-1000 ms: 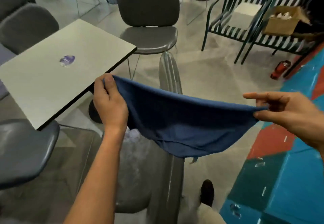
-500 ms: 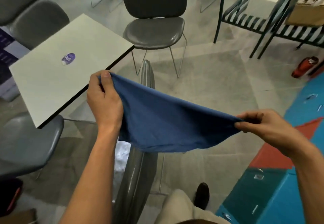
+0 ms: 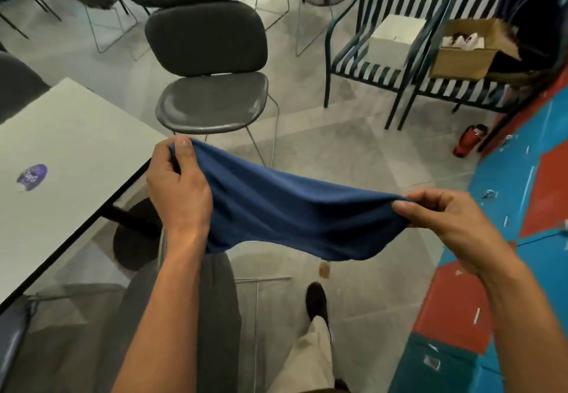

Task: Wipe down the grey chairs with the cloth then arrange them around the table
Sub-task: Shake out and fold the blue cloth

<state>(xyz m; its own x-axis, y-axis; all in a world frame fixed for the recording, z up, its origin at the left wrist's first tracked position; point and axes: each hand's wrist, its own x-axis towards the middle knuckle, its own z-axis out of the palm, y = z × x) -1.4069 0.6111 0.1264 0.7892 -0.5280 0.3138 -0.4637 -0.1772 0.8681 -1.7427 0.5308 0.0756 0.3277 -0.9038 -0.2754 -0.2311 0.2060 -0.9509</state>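
Two hands' fingers [image 3: 183,142] pinch a blue cloth [image 3: 295,208] beside the white table [image 3: 70,146].

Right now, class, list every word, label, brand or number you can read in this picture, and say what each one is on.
None can be read for certain.
Purple sticker on the white table: pale lettering, too blurred to read.
Red bottle on the floor: small white mark, too small to read.
Cardboard box on the green bench: no print visible.
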